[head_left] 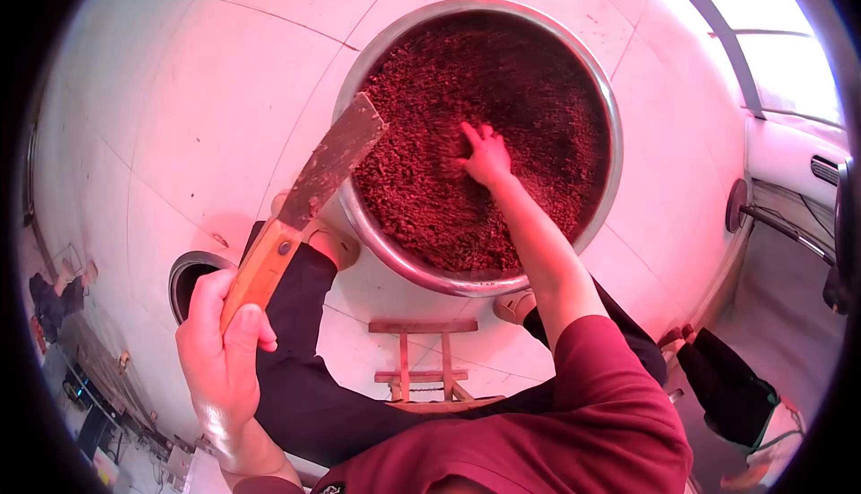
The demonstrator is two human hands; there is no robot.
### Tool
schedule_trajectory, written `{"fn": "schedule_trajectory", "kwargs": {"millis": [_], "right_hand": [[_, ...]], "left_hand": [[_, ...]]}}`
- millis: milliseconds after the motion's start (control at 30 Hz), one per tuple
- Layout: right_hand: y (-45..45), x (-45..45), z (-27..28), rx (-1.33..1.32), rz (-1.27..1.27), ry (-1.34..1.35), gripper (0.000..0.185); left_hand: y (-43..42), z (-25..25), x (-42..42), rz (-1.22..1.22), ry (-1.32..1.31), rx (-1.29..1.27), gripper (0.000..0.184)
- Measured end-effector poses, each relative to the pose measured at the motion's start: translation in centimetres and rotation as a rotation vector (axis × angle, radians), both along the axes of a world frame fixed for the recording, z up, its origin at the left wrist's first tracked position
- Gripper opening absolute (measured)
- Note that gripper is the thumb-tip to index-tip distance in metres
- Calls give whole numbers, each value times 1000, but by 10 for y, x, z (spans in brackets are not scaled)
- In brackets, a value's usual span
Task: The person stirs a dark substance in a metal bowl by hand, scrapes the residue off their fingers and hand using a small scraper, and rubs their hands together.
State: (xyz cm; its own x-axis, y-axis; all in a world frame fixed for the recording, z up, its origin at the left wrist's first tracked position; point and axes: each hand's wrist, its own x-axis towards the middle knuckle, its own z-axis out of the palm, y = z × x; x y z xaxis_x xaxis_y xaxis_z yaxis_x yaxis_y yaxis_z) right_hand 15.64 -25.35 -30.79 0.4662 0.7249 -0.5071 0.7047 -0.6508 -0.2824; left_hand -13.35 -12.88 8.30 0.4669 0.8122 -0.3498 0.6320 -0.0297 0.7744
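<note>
My left hand (224, 341) is closed around the wooden handle of a broad, square-ended knife (327, 171). Its blade is smeared with dark residue and points up and away, the tip over the left rim of a large round metal basin (480, 287). Dark red, crumbly, grain-like material (430, 198) fills much of the basin. My right hand (487, 157) reaches into the middle of it with the fingers apart, touching the surface. Some fingertips are blurred or hidden in the material. The blade and my right hand are apart.
A small dark-mouthed bucket (186, 283) stands by my left hand. A wooden stool frame (423, 326) shows between my legs. The basin stands on a pale tiled floor (233, 63). Another person's dark-clothed legs (717, 377) are at lower right. Cables and clutter (99, 404) lie at lower left.
</note>
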Motion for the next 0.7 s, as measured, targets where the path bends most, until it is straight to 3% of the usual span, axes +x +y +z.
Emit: {"fn": "schedule_trajectory", "kwargs": {"millis": [100,200,400,567,667,700], "right_hand": [[-20,-22,18,145,-61,224,86],[-32,-64,51,163,-46,158,88],[-49,-58,62,-26,309,-87,45],[-87,-13,77,-157,378,-165,42],[-72,-18,42,-5,434,22,44],[-64,-27,25,186,423,93,36]], "left_hand": [[-4,3,-2,-52,-31,6,21],[-6,1,-7,-87,-33,11,24],[-8,-3,-7,-89,-45,-25,25],[-2,-3,-12,-24,4,12,24],[0,-1,-12,-42,19,-1,25],[2,-2,-10,-50,24,4,26]]}}
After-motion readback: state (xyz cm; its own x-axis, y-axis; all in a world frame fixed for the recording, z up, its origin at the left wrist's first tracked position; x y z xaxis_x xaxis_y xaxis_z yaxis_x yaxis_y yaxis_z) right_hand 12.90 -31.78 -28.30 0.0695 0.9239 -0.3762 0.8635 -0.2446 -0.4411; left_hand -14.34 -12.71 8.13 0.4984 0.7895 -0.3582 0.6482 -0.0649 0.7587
